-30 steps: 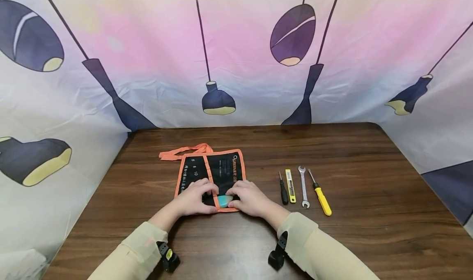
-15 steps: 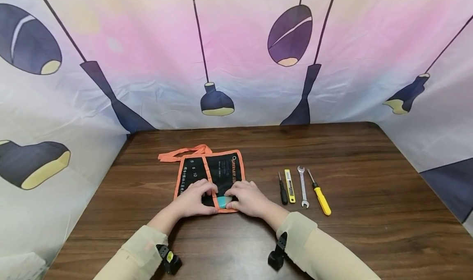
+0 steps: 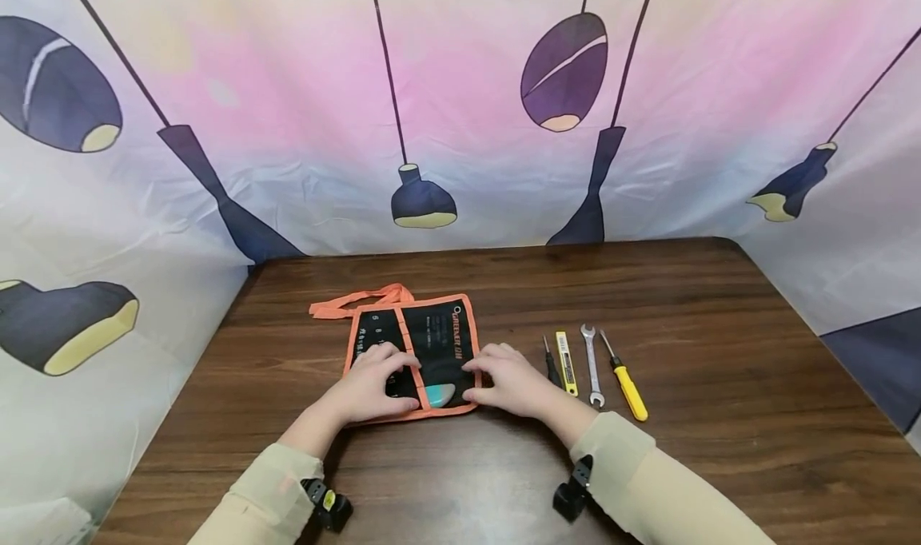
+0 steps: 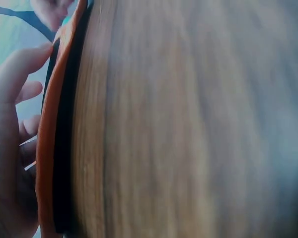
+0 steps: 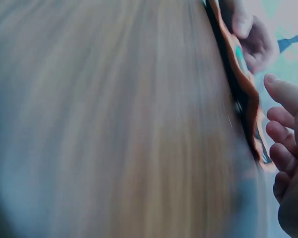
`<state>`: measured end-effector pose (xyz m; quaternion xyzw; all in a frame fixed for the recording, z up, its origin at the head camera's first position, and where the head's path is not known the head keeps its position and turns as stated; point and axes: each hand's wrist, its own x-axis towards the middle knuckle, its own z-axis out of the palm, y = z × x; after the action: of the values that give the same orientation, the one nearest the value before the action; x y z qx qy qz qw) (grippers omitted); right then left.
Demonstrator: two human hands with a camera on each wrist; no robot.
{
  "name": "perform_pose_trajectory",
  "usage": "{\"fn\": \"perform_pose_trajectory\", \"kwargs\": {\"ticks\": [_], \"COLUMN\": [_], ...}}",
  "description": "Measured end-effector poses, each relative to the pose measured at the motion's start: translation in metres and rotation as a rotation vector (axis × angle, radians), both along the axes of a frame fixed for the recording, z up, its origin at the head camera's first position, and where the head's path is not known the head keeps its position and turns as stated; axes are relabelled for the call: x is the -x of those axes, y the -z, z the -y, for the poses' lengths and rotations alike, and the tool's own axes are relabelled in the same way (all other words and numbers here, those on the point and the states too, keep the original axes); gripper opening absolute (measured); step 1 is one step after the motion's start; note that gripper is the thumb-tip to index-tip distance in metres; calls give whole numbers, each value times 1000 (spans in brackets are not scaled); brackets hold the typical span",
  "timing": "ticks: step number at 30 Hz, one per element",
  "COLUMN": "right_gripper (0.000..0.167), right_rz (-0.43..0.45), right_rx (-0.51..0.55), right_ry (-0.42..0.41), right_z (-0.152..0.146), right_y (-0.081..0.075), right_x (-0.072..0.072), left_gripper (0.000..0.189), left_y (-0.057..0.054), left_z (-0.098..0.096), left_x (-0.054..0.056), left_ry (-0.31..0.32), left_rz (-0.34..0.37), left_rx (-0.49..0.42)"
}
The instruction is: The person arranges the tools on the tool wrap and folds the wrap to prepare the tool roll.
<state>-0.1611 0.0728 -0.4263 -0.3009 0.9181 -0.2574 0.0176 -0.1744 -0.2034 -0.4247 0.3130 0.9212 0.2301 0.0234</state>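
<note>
A black tool pouch (image 3: 435, 345) with orange trim lies flat on the table in the head view. Under its orange middle strip sits a rounded teal and grey item (image 3: 441, 395), partly hidden by the strip; its kind does not show. My left hand (image 3: 372, 381) rests on the pouch's left half, thumb near the front edge and fingertips by the strip. At the pouch's right border is my right hand (image 3: 512, 381), thumb and fingers apart with nothing between them. In the right wrist view, the right fingers (image 5: 283, 134) are loosely bent beside the orange edge.
To the right on the wooden table (image 3: 719, 353) lie a black screwdriver (image 3: 552, 365), a yellow utility knife (image 3: 567, 363), an open-end wrench (image 3: 592, 367) and a yellow screwdriver (image 3: 629, 387). An orange tie strap (image 3: 352, 299) trails behind the pouch. A printed cloth (image 3: 489, 161) hangs behind.
My right hand has let go of the teal item and moved right to the pouch's edge. The left hand has shifted slightly left and stays on the pouch.
</note>
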Motion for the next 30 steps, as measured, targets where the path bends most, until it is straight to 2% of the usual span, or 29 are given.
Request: {"fn": "perform_pose_trajectory", "kwargs": {"ticks": [6, 11, 17, 22, 30], "right_gripper": [39, 39, 39, 38, 39], "right_rz": [-79, -107, -103, -113, -106], "right_rx": [36, 47, 39, 25, 31], "right_ry": [107, 183, 265, 317, 379], "right_z": [-43, -74, -105, -126, -156], "right_y": [-3, -7, -12, -15, -12], "right_x": [-1, -2, -8, -11, -17], "left_gripper": [56, 59, 58, 56, 58], "left_y": [3, 6, 7, 9, 12], "left_z": [4, 6, 7, 8, 9], "left_x": [0, 1, 5, 6, 5], "left_ry": [10, 20, 38, 31, 21], "left_rz": [8, 16, 22, 36, 36], "left_rx": [49, 75, 89, 76, 65]}}
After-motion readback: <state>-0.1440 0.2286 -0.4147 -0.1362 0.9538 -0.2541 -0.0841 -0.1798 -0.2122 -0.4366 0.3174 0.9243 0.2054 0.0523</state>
